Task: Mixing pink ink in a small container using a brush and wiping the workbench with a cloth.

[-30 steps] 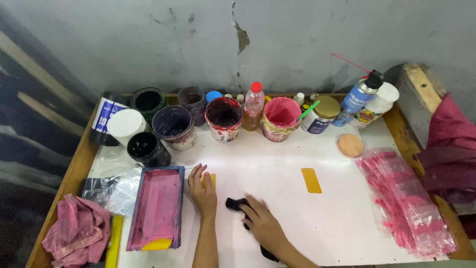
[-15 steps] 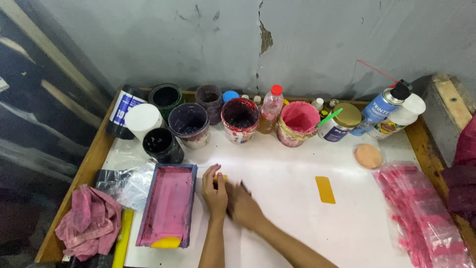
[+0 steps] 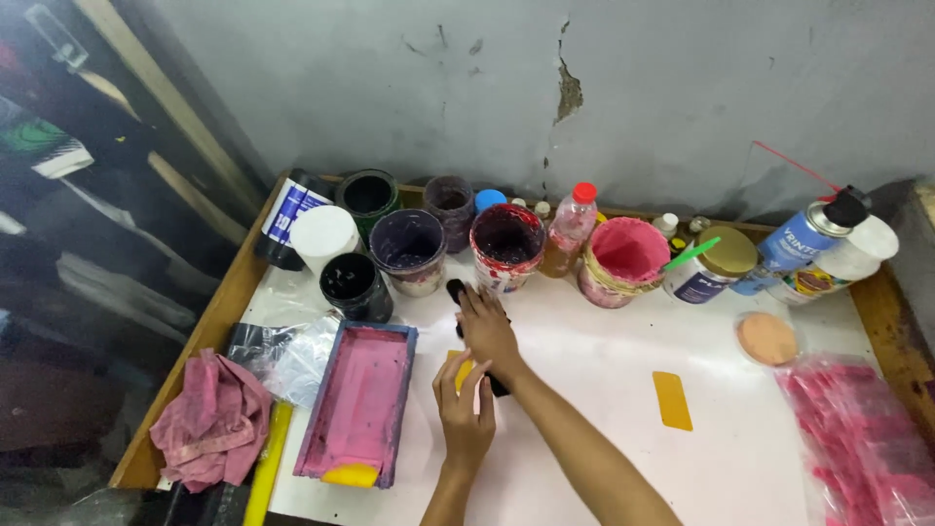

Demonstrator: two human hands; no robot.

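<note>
My right hand point(image 3: 487, 326) lies over a black tool point(image 3: 456, 290), fingers curled loosely on it near the back of the table point(image 3: 604, 429), just before the red-rimmed pot point(image 3: 506, 244). Only the tool's two ends show, one past the fingertips and one under the wrist, so I cannot tell what it is or how firm the hold is. My left hand point(image 3: 466, 409) pinches a small yellow piece point(image 3: 464, 370) between thumb and fingers, near the table's front edge, just right of the pink tray point(image 3: 358, 401).

Risks as I judge them: the open pots stand close along the back edge, and the right hand is almost touching the red-rimmed one, so a push forward could tip it or smear the tool with paint. The dark pot point(image 3: 356, 286) sits near the tray's far corner and could be knocked by the left elbow's swing. The right forearm crosses the white sheet and could drag wet colour over it.

Hard to read: most of the yellow piece is covered by my fingers. The pink bags point(image 3: 857, 429) run off the right edge, and the rag point(image 3: 209, 419) overhangs the front left corner.
</note>
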